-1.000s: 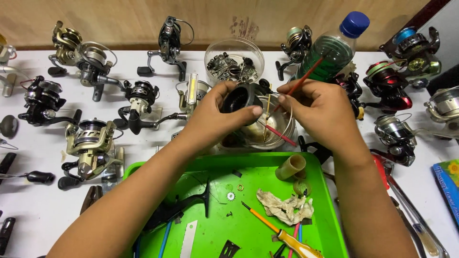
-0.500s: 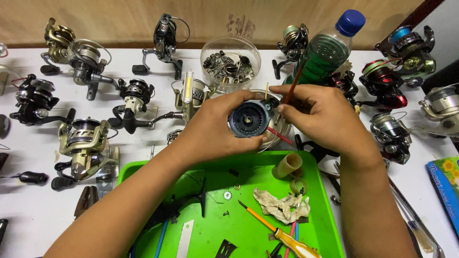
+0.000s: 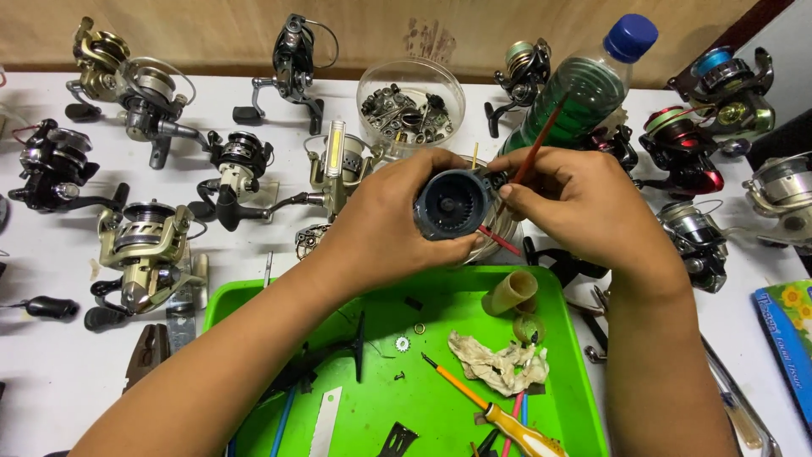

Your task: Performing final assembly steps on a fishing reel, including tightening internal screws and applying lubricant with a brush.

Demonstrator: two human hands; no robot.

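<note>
At the centre of the frame the left hand (image 3: 385, 224) has its grip closed around a dark round fishing-reel spool (image 3: 447, 203), its hollow toothed inside turned toward the camera, held above the top edge of the green tray (image 3: 440, 398). The right hand (image 3: 584, 207) pinches a thin red-handled brush (image 3: 541, 140) in a closed grip, the handle slanting up toward the green plastic bottle (image 3: 584, 85) and the lower end at the spool's right rim. On the white bench (image 3: 51, 372) spinning reels (image 3: 139, 250) lie about, a clear bowl of small metal parts (image 3: 410, 97) stands above the hands, and a crumpled rag (image 3: 499, 362) and an orange-handled screwdriver (image 3: 499, 415) rest in the tray.
</note>
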